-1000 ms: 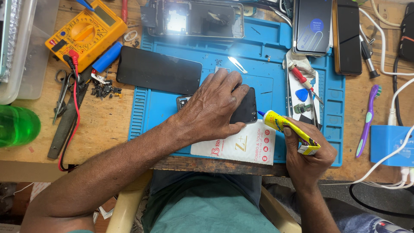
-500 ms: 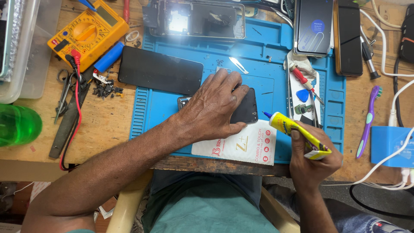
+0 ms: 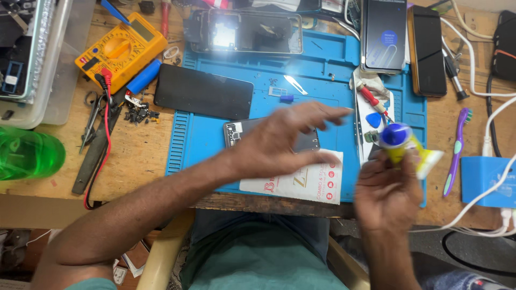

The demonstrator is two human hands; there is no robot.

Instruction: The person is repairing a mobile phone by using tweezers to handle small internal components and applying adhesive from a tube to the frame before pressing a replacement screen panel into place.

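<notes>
Gripping yellow glue tube (image 3: 400,146), right hand (image 3: 388,190); left hand (image 3: 285,142) over phone (image 3: 242,130).

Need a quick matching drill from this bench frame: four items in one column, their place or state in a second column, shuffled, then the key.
Items
1. yellow multimeter
2. green bottle
3. purple toothbrush
4. yellow tube with blue cap

Place or state
A. held in the right hand
B. lying on the bare wood right of the blue mat
C. at the left edge of the bench, on its side
D. upper left of the bench, red lead plugged in

Pairs: 1-D, 2-C, 3-B, 4-A
</notes>
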